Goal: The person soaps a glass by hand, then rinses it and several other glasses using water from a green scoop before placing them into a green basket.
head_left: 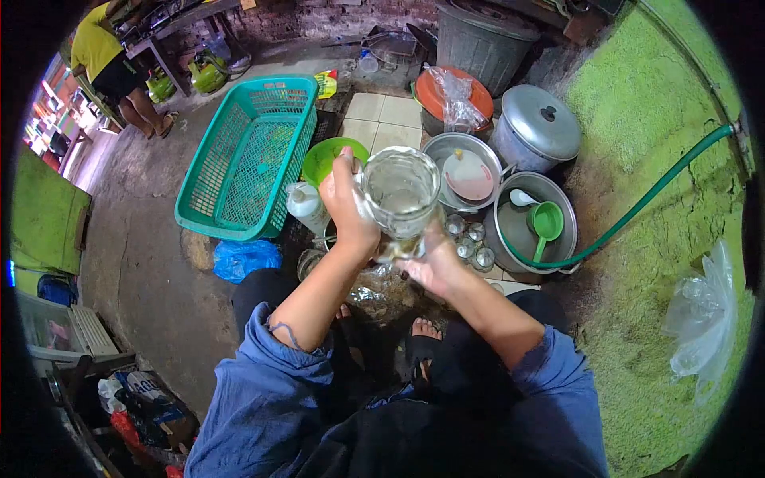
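A clear glass mug [401,191] is held up in front of me, its wide rim facing the camera. My left hand [351,203] is closed around its left side, thumb pointing up. Under the mug's lower right side is my right hand [434,263], curled against the glass; its fingers are partly hidden and a little blurred. Several small upturned glasses [476,243] stand on the tiles just right of the mug. Behind my left hand are a green bowl [327,156] and a white bottle [306,204].
To the left lies a teal plastic basket [209,159], with a blue plastic bag [247,260] before it. A metal pot [570,191] at right contains a green dipper [547,221]; a green hose [653,203] runs into it. A lidded pot [542,119] stands behind. Another person [102,48] stands far left.
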The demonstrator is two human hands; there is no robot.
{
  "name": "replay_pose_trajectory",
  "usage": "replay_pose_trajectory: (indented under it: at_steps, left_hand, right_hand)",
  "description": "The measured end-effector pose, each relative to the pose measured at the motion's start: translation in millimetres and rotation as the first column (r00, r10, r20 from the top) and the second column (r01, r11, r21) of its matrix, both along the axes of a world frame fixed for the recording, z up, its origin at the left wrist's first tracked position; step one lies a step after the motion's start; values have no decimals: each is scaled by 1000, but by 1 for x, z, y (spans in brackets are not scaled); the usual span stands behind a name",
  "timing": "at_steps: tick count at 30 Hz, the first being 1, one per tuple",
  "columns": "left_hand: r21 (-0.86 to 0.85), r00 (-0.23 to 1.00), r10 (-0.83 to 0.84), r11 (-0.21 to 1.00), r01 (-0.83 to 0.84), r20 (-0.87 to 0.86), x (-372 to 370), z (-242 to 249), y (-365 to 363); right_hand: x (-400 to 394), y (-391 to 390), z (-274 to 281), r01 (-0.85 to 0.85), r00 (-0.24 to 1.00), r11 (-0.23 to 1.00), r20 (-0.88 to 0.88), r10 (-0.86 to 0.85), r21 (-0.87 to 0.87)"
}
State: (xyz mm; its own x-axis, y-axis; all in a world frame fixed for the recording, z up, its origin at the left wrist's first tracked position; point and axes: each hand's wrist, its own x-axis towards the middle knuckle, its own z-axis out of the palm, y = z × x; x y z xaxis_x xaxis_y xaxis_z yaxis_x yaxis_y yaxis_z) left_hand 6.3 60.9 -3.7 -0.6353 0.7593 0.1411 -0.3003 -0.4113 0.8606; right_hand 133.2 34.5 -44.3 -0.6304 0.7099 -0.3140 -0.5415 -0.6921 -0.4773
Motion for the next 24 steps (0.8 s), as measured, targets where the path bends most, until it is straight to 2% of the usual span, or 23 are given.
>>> replay_pose_trajectory:
  at_steps: [2,3,4,5,6,8,9,10,11,12,14,15,16,17,18,20,21,23,24]
  left_hand:
    - [59,996,-14,998,9,93,3,1,-2]
    - [58,996,-15,998,10,93,3,-1,-4]
    - [102,999,-49,994,47,19,1,-4,-6]
    - [145,995,-79,986,86,-55,0,-6,-8]
    - [146,995,-80,985,88,-56,-2,-7,-12]
    - [162,941,-36,982,95,-336,-5,-8,-19]
    - [300,965,-73,942,150,-252,-2,-15,-15]
    - [296,964,-75,943,151,-253,-1,-15,-16]
    - [364,888,26,918,161,-459,0,-13,-18]
    - [424,764,140,886,187,-630,2,-13,-20]
    - [414,737,114,879,238,-666,1,-20,-23]
    - [424,679,132,860,283,-722,2,-19,-23]
    - [431,616,155,840,329,-773,2,-17,-23]
    - [404,582,152,852,332,-799,2,-13,-23]
    - [405,582,152,851,334,-799,0,-14,-23]
    - [239,285,125,879,413,-951,-5,-18,-22]
    - [201,213,124,898,392,-969,-7,-23,-21]
    - [163,206,91,916,367,-974,-12,-38,-17]
    - [135,201,68,930,342,-977,-14,-46,-14]
  right_hand:
    - [6,6,7,130,979,984,142,-147,124]
    - [6,7,15,164,976,976,120,-182,144]
    - [7,7,12,167,976,976,120,-184,142]
    - [9,8,7,186,952,964,210,-224,190]
    - [10,10,2,199,918,951,294,-266,239]
    - [15,14,-8,173,940,947,240,-240,269]
    - [17,16,-15,150,959,942,187,-213,300]
    - [22,23,-32,152,959,943,186,-213,296]
    - [27,32,-55,60,986,958,136,-102,280]
    - [29,29,-46,31,988,961,137,-72,276]
    - [32,28,-35,4,989,963,139,-44,270]
    - [33,32,-33,-80,913,881,389,-123,466]
    - [31,35,-19,-214,771,763,585,-251,610]
    - [34,33,-1,-490,480,643,797,-365,589]
    - [38,38,-7,-488,481,642,796,-367,591]
    - [51,45,-26,-622,409,569,843,-350,538]
    - [51,36,7,-590,450,610,843,-296,529]
    - [70,50,-37,-364,830,591,539,-146,720]
    - [74,49,-25,-483,749,490,632,-198,726]
